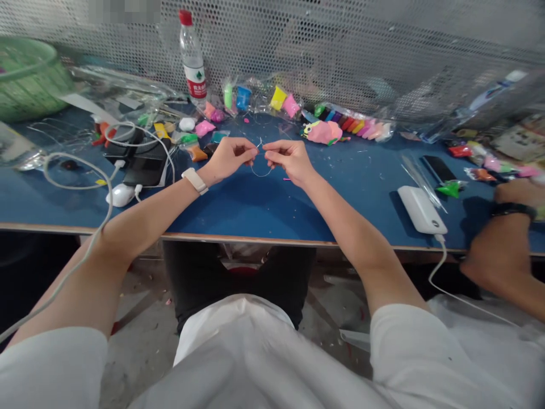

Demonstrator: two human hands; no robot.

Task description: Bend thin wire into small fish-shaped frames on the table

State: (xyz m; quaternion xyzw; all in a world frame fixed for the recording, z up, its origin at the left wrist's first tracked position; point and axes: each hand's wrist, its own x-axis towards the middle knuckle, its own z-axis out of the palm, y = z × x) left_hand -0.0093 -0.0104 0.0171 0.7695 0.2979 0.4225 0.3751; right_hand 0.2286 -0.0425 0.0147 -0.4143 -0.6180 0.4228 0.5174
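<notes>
My left hand [232, 157] and my right hand [293, 161] face each other just above the blue table, close together but apart. Thumb and fingers of each are pinched on a thin pale strand [261, 175], which droops in a loop between them; whether it is wire or thread I cannot tell. A short whitish end sticks up between the fingertips. Beyond my right hand lies a pink clay figure [326, 132] with a yellow head and a big round eye. Clay packets in orange [197, 152] and pink [205, 128] lie near my left hand.
A red-capped water bottle [193, 62] stands at the back by the perforated metal panel [323, 40]. Left are a green basket [29, 79], phones [147, 162] and a white cable [91, 244] across my arm. Right are a white power bank [421, 210] and another person's arm [506, 250].
</notes>
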